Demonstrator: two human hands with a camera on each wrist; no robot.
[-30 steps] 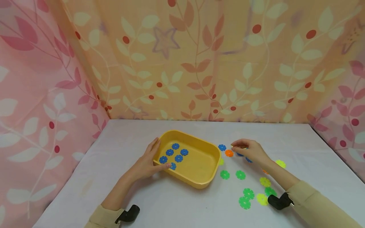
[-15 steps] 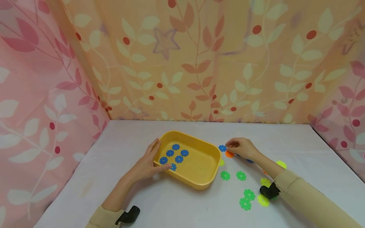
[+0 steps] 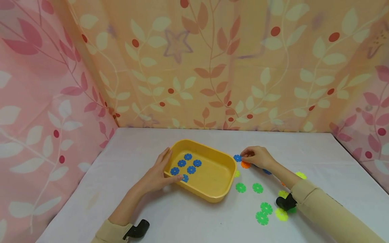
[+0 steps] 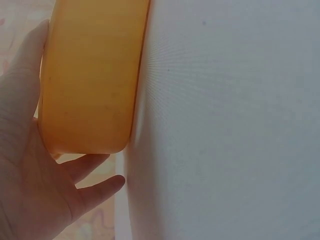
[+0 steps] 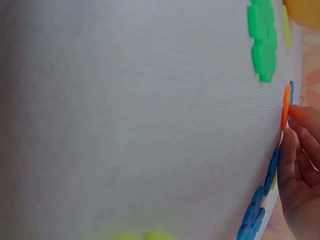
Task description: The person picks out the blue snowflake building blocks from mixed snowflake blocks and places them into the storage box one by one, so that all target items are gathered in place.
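Note:
In the head view, my left hand (image 3: 160,173) holds the left end of a yellow plastic tray (image 3: 209,195), thumb over the near rim and fingers along the outer wall. Several blue snowflake discs (image 3: 181,163) lie inside its left half. Past the tray's right end, my right hand (image 3: 258,158) pinches the right edge of a blue snowflake disc (image 3: 237,158) on the table. An orange disc (image 3: 245,165) lies just under those fingertips. In the right wrist view, the right hand (image 5: 302,165) partly hides the blue disc's edge, and the orange disc (image 5: 286,107) stands in front.
Green discs (image 3: 257,188), yellow discs (image 3: 281,214) and more blue discs (image 3: 266,171) are scattered right of the tray, some under the right forearm. A white cloth covers the table (image 3: 136,138). Patterned curtains (image 3: 209,67) rise behind and at both sides.
My right hand has moved a little left, from beside the orange disc to the blue disc, then stayed there. The left hand and tray have kept their place.

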